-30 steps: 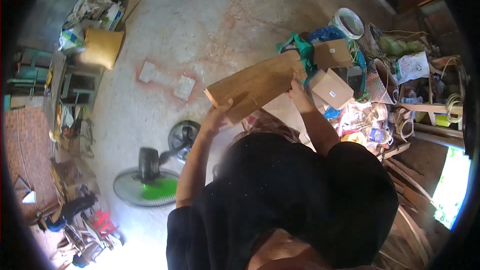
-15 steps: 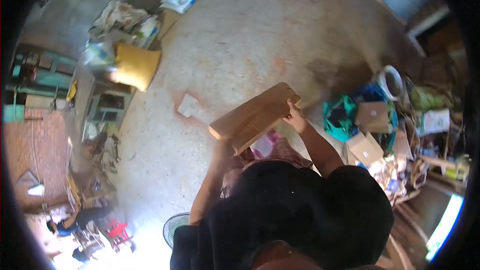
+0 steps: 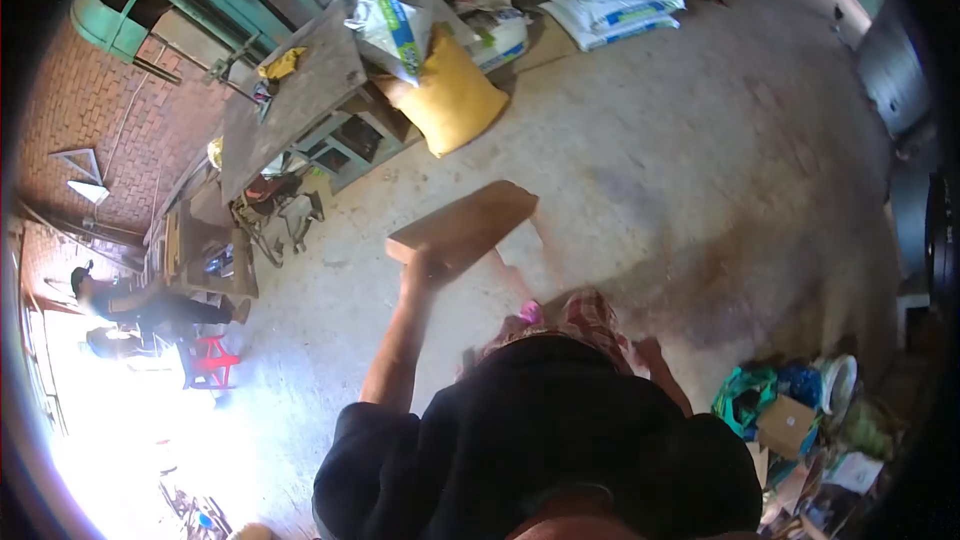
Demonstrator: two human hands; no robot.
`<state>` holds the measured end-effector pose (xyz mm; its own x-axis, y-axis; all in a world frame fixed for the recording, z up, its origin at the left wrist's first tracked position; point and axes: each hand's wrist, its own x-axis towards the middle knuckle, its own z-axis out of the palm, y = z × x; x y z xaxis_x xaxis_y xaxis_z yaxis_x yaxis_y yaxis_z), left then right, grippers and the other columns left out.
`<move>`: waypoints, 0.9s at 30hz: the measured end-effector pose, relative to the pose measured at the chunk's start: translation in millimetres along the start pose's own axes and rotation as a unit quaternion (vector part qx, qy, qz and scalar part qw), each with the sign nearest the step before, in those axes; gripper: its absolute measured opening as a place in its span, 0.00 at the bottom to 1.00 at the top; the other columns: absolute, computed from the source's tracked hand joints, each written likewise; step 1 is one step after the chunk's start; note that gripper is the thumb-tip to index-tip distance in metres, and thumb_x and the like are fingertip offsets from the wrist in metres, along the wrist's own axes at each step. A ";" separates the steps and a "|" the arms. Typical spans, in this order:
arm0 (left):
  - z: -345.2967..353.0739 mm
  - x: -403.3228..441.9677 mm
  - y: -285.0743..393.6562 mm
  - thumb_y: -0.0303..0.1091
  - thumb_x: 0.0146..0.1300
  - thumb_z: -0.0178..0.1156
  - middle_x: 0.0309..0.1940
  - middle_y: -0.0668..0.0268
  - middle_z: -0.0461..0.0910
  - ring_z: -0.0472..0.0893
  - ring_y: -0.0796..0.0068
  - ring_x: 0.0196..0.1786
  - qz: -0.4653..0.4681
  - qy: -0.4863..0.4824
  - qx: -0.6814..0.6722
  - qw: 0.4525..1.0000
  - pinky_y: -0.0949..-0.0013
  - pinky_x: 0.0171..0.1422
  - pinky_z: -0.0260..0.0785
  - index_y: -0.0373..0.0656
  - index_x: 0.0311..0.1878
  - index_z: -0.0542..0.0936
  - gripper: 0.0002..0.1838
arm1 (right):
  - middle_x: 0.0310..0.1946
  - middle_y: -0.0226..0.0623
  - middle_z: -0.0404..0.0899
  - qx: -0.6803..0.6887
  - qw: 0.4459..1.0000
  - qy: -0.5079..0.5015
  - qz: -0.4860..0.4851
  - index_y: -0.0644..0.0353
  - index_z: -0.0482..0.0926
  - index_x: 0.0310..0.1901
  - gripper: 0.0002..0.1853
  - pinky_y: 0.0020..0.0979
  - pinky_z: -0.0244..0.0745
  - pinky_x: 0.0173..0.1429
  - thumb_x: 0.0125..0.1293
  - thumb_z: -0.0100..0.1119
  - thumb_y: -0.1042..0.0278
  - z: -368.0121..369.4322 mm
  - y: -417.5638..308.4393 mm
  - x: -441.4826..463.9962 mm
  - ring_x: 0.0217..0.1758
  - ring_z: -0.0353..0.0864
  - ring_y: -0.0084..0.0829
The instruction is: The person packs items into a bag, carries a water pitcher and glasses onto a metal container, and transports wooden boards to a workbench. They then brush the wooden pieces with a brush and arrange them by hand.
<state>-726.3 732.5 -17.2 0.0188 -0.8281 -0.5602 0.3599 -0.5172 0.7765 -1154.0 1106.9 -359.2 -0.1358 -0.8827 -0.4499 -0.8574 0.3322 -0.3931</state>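
Note:
A thick brown wooden block [image 3: 475, 225] is held out in front of my body, tilted up toward the right. My left hand [image 3: 427, 266] grips it near its left end; part of the fingers is hidden against the wood. Down by my right thigh hangs my right hand [image 3: 648, 352], away from the block. Its fingers are small and blurred, so their pose does not show clearly.
A worn bench [image 3: 310, 100] stands at the upper left beside a yellow sack [image 3: 452, 100]. Stacked white sacks [image 3: 610, 5] lie farther back. Another person [image 3: 150, 305] is near a red stool [image 3: 213, 360]. Cardboard boxes [image 3: 785, 427] and a green bag [image 3: 742, 400] sit at the lower right.
My right hand has let go of the wooden block and dropped to my side. My left hand still holds it. The view has turned left, bringing the bench and sacks closer.

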 end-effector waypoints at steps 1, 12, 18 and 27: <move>-3.5 12.6 33.7 0.39 0.54 0.61 0.20 0.74 0.68 0.69 0.82 0.20 0.032 0.015 -0.009 0.999 0.76 0.20 0.65 0.47 0.37 0.73 0.11 | 0.22 0.42 0.74 0.143 0.986 -0.071 0.041 0.55 0.76 0.29 0.10 0.43 0.68 0.30 0.54 0.54 0.58 -22.3 -23.5 0.2 0.25 0.74 0.41; -14.0 203.8 300.9 0.40 0.59 0.57 0.45 0.62 0.78 0.78 0.68 0.43 0.155 -0.016 -0.229 0.961 0.71 0.49 0.72 0.42 0.48 0.77 0.16 | 0.17 0.41 0.73 0.311 0.912 -0.125 0.238 0.62 0.74 0.25 0.14 0.34 0.69 0.21 0.60 0.56 0.59 -93.8 -127.2 215.3 0.15 0.73 0.36; -52.9 354.8 367.4 0.42 0.57 0.60 0.39 0.64 0.77 0.77 0.70 0.37 0.189 0.039 -0.209 0.959 0.68 0.39 0.74 0.42 0.47 0.76 0.18 | 0.24 0.34 0.77 0.448 0.861 0.116 0.210 0.60 0.77 0.35 0.15 0.31 0.74 0.28 0.62 0.55 0.55 -278.6 -280.9 377.9 0.25 0.79 0.29; -96.8 471.6 367.8 0.40 0.60 0.58 0.48 0.59 0.74 0.75 0.64 0.49 0.192 -0.022 -0.223 0.955 0.62 0.52 0.70 0.37 0.54 0.70 0.23 | 0.16 0.33 0.76 0.439 0.843 0.190 0.248 0.57 0.77 0.26 0.16 0.30 0.75 0.26 0.62 0.51 0.53 -229.6 -429.6 357.4 0.23 0.77 0.26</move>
<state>-494.8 172.6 -23.7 0.1929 -0.9518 -0.2386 0.6970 -0.0382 0.7161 -948.1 572.4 -167.1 -0.6617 -0.5507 -0.5089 0.0255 0.6618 -0.7493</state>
